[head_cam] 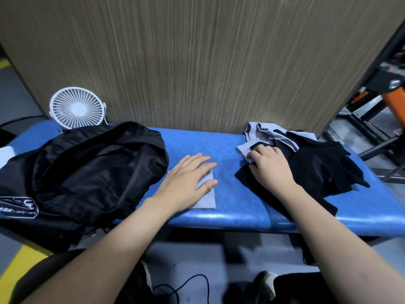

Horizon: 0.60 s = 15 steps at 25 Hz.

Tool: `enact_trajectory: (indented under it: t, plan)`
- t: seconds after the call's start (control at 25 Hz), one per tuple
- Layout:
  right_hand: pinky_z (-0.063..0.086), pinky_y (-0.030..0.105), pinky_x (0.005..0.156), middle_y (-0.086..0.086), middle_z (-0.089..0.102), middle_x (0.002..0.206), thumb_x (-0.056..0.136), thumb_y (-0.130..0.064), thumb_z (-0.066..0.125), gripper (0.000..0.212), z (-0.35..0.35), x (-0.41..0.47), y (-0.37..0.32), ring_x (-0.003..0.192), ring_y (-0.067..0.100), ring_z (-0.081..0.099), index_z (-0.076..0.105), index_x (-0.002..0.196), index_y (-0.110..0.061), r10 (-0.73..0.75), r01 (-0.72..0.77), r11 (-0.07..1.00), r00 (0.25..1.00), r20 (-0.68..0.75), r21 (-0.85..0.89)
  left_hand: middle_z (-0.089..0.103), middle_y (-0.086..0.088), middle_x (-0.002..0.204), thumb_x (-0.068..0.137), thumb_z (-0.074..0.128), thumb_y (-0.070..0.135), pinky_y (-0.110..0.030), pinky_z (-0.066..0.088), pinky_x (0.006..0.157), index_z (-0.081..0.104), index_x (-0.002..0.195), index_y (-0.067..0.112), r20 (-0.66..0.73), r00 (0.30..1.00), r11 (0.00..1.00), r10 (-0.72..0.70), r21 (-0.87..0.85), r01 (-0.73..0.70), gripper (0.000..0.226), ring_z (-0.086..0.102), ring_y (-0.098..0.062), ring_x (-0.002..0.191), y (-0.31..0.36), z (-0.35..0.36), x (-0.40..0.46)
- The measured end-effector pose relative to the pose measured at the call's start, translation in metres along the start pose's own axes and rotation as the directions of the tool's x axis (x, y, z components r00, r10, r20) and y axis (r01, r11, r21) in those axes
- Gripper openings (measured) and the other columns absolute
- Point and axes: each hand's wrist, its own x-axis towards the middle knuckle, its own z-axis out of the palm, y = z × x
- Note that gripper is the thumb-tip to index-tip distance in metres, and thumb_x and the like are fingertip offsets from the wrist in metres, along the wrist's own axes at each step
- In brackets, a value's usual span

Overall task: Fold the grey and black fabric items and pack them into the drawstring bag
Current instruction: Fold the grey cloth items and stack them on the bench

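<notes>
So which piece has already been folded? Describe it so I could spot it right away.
Start at the blue padded bench in front of the wooden panel. Near its front edge, just right of the big black drawstring bag, lies a small folded grey cloth under the flat left hand. Unlike the crumpled pile of grey and black fabric that the right hand grips, it is a neat flat rectangle.

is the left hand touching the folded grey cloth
Touching. The head view shows the left hand lying flat on the folded grey cloth, fingers straight across its top.
</notes>
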Motion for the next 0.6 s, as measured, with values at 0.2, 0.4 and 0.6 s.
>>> enact_trajectory:
  t: [0.2, 0.4, 0.6]
  plan:
    - [0.039, 0.04, 0.07, 0.005, 0.057, 0.081, 0.07, -0.007, 0.07, 0.014, 0.014, 0.012, 0.005, 0.073, 0.031, 0.053, 0.069, 0.083, -0.014, -0.067, 0.063, 0.995, 0.997, -0.049, -0.077, 0.033, 0.013, 0.157, 0.092, 0.023, 0.069, -0.029, 0.003, 0.124, 0.041, 0.147, 0.034, -0.028, 1.0, 0.999, -0.004, 0.035, 0.005, 0.068, 0.017, -0.01, 0.15, 0.01, 0.014, 0.034]
    - [0.032, 0.04, 0.066, 0.005, 0.055, 0.07, 0.086, -0.016, 0.058, 0.019, 0.008, 0.01, 0.005, 0.069, 0.03, 0.05, 0.062, 0.067, -0.013, -0.08, 0.061, 0.992, 0.98, -0.18, -0.108, 0.047, 0.01, 0.14, 0.097, 0.04, 0.058, -0.03, 0.025, 0.11, 0.051, 0.139, 0.03, -0.108, 0.992, 0.998, -0.059, -0.012, 0.058, 0.052, 0.039, -0.013, 0.132, 0.019, 0.025, 0.052]
    - [0.037, 0.039, 0.065, 0.003, 0.058, 0.074, 0.091, -0.011, 0.066, 0.018, -0.008, 0.004, -0.011, 0.069, 0.029, 0.052, 0.063, 0.074, -0.014, -0.098, 0.118, 0.993, 0.92, -0.379, 0.029, 0.062, 0.013, 0.116, 0.1, 0.045, 0.049, -0.032, 0.034, 0.099, 0.047, 0.14, 0.031, -0.074, 0.967, 0.952, -0.245, -0.209, 0.225, 0.045, 0.053, -0.017, 0.112, 0.035, 0.023, 0.061]
